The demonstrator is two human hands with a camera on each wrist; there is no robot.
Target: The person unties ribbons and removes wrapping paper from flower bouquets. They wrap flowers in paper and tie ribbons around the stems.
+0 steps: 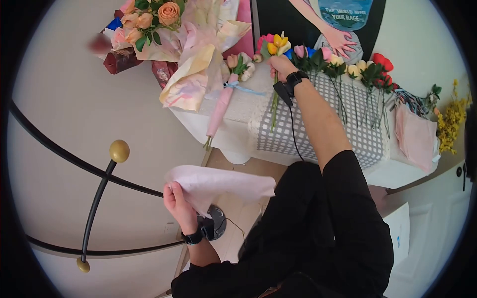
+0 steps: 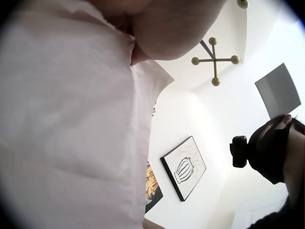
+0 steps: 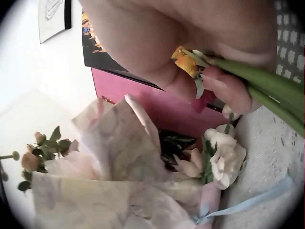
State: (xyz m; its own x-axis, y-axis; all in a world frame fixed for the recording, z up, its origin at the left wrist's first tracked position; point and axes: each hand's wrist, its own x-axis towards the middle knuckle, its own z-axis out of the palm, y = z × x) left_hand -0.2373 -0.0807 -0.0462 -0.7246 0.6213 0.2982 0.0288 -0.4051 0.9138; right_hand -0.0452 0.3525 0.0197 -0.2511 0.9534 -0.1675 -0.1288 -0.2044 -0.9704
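Note:
My left hand [image 1: 181, 208] pinches a pale pink sheet of wrapping paper [image 1: 218, 186] by its edge, off to the side of the table. The sheet fills much of the left wrist view, and the fingers there are partly hidden behind it. Over the table, my right hand [image 1: 282, 68] grips the green stems of yellow tulips [image 1: 278, 43], heads up and stems hanging below the fist. In the right wrist view the stems [image 3: 267, 76] run between thumb and fingers. Left of that hand lies a small pink-wrapped bouquet [image 1: 222, 107] tied with a light blue ribbon [image 1: 243, 89].
A row of artificial flowers [image 1: 343, 64] lies along a grey checked cloth [image 1: 318, 109]. At the table's right end are folded pink sheets [image 1: 416, 136] and yellow sprigs [image 1: 449, 124]. A large wrapped bouquet [image 1: 194, 74] stands at the left, above a black rack with round knobs [image 1: 119, 150].

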